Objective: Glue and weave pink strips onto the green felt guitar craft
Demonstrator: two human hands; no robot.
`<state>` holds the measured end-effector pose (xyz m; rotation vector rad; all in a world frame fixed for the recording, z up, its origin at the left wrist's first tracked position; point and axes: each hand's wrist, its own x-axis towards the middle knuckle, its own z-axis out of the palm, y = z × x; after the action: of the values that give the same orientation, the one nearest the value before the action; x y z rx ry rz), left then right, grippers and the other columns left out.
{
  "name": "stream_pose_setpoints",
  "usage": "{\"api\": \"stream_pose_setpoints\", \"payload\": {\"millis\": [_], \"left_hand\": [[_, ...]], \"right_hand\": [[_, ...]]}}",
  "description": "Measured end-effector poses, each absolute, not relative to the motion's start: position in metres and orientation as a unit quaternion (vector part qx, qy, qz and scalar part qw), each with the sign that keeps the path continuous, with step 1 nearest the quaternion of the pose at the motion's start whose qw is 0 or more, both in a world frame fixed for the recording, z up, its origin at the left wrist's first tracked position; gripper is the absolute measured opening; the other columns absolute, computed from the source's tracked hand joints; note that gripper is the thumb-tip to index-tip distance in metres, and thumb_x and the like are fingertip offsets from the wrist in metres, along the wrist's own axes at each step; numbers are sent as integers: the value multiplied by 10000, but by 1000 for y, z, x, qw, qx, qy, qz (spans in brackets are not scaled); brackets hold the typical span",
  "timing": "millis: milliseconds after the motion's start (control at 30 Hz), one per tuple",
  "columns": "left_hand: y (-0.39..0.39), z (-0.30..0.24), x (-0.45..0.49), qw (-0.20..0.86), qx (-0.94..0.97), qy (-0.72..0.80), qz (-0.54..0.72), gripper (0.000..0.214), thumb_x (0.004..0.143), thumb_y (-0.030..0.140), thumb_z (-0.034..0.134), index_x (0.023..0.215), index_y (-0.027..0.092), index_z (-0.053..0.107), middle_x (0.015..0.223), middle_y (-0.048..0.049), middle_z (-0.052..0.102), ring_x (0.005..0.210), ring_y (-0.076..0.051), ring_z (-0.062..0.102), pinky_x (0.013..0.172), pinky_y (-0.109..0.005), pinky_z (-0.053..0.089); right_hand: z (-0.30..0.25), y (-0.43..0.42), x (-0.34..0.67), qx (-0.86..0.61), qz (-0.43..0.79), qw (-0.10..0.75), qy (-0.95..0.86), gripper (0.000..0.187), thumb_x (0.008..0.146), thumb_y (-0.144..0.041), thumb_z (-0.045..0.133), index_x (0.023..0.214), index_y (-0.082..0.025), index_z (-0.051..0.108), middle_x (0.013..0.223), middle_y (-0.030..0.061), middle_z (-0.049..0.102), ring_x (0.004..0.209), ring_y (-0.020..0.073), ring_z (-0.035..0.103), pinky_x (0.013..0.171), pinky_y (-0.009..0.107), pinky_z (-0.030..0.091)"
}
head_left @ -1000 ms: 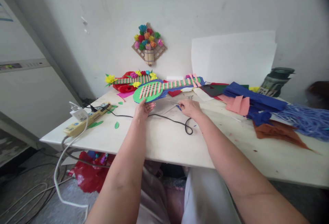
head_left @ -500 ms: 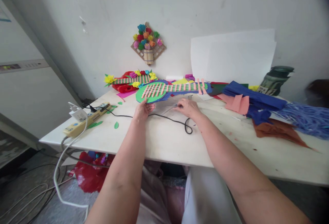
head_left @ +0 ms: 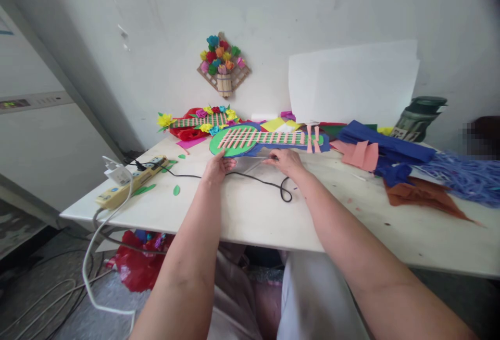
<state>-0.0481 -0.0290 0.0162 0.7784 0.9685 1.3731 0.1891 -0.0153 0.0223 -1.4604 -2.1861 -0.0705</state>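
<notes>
A lute-shaped paper craft (head_left: 269, 137), green on a blue backing with salmon-pink strips and pale strings, is tilted up over the table in front of me. My left hand (head_left: 220, 166) grips the near edge of its round end, thumb on top and fingers underneath. Below the neck is my right hand (head_left: 284, 161), its fingers curled together near the blue lower edge. A thin, pale, see-through stick shape (head_left: 253, 165) lies near those fingertips; what they pinch is too small to make out. A black cable (head_left: 258, 179) loops across the table beneath both hands.
Behind stands a flower-trimmed craft (head_left: 199, 120). A power strip (head_left: 133, 183) with a white charger and green paper leaves lies left. Blue crepe paper (head_left: 386, 145), brown paper (head_left: 424, 198), blue shreds (head_left: 464, 178) and a dark bottle (head_left: 416, 118) occupy the right.
The neck end of the lute craft has dropped and shifted slightly right, closer to my right hand. Both hands have stayed nearly in place.
</notes>
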Motion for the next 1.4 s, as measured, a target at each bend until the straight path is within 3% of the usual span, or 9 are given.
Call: {"api": "stream_pose_setpoints", "payload": {"millis": [1100,1400], "left_hand": [[-30,17,-52,599,346,437,575,307,843,276,413,648,102,572,512,-89,615,405,-114,551,425,-198,443],[-34,24,-61,589,307,485,569,327,832,279,401,636,96,588,474,-109,600,378,-134,555,371,-199,431]], "right_hand": [[21,-22,180,-573,-62,238,-782,447,781,-632,440,888,-259,661,833,32,696,786,191,612,623,269,366],[20,-28,168,-579,-66,203,-787,514,805,-625,396,1131,-270,575,943,66,683,851,226,611,672,301,403]]}}
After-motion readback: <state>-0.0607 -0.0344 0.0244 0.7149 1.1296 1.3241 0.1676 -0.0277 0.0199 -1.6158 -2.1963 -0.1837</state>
